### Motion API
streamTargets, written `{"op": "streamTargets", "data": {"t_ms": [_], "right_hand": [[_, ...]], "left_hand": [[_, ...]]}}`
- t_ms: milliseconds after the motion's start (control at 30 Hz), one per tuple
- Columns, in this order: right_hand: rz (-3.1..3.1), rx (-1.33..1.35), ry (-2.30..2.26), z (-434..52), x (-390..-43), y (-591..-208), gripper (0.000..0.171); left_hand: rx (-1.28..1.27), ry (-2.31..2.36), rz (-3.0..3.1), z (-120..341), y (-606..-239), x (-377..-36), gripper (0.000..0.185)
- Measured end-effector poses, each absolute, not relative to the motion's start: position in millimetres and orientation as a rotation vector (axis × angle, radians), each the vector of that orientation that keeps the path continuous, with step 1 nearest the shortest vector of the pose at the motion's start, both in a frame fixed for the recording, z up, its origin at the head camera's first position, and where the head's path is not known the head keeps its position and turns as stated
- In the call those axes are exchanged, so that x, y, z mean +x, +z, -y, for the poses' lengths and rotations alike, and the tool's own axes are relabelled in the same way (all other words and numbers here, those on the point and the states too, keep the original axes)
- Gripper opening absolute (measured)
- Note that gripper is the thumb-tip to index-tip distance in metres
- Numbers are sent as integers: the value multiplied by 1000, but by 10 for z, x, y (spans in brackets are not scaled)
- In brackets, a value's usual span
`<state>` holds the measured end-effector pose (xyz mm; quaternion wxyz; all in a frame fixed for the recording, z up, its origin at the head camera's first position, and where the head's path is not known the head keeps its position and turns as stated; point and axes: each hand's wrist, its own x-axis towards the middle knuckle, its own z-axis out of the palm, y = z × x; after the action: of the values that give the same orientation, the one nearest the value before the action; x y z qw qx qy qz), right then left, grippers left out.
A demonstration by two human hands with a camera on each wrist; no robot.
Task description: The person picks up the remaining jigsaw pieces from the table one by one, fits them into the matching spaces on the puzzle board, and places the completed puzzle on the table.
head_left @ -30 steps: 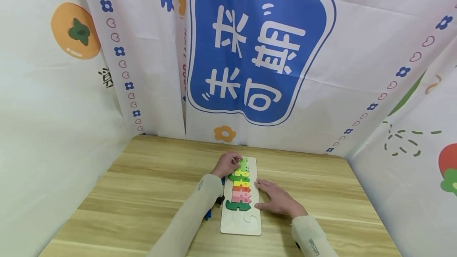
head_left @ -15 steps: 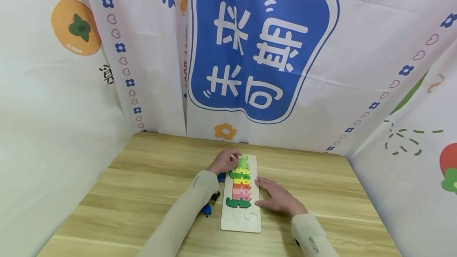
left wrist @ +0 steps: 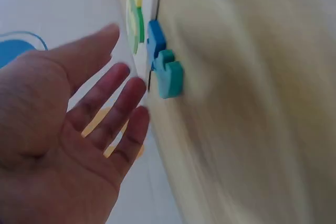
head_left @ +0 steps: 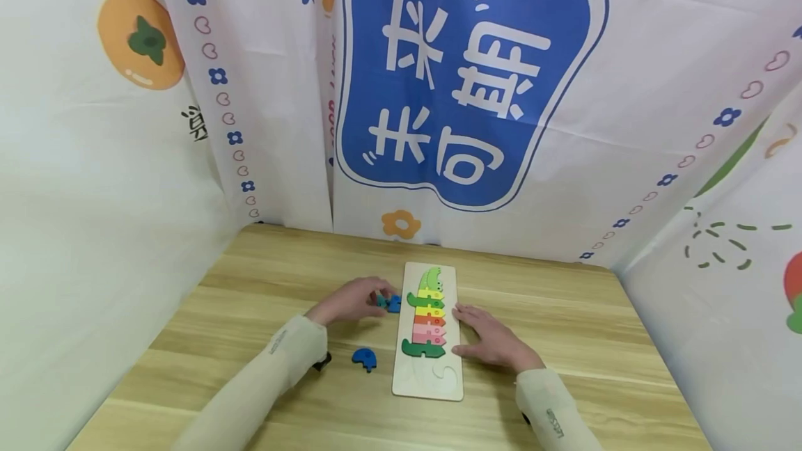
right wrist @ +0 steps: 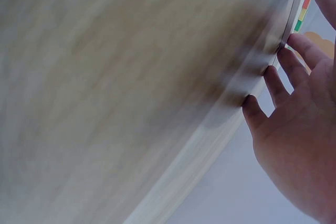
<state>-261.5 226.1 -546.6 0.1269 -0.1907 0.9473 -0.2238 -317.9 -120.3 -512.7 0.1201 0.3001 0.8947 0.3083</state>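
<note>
A pale wooden puzzle board [head_left: 413, 385] lies lengthwise on the table. In it sits a crocodile of coloured pieces: light green head [head_left: 430, 279], yellow, green, red and pink segments, and a dark green leg piece [head_left: 423, 349]. Bare board with a curved outline shows at the near end. Left of the board my left hand [head_left: 353, 300] hovers, its fingers loosely spread round a teal puzzle piece [left wrist: 170, 80] beside a blue piece [left wrist: 155, 39]; the left wrist view shows the hand empty. My right hand [head_left: 493, 341] rests with spread fingertips along the board's right edge.
Another blue puzzle piece [head_left: 365, 358] lies on the wood-grain table [head_left: 564, 339], left of the board and close to the left sleeve. Printed white cloth [head_left: 282, 124] hangs round the table's back and sides.
My left hand has left the crocodile's head piece and moved left and down to the loose teal and blue pieces, uncovering the board. The right hand stays at the board's edge.
</note>
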Motion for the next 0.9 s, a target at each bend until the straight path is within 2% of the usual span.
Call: {"op": "streamTargets", "data": {"t_ms": [167,333,600,900], "right_hand": [[-2759,-546,-657,-2257,-2636,-5436,85],[-2752,-534,-661,-2254,-2627,-5430,84],[-2745,-531,-673,-2263,-2607,-5443,84],[-2752,-527,-657,-2255,-2602,-5449,84]], "left_hand": [[995,704,-2527,1408,-5117,-2931,57],[1001,706,-2403,1525,-5188,-2779,68],[1180,734,-2371,1539,-5267,-2739,41],[1201,709,-2430,1499,-5308,-2748,32]]}}
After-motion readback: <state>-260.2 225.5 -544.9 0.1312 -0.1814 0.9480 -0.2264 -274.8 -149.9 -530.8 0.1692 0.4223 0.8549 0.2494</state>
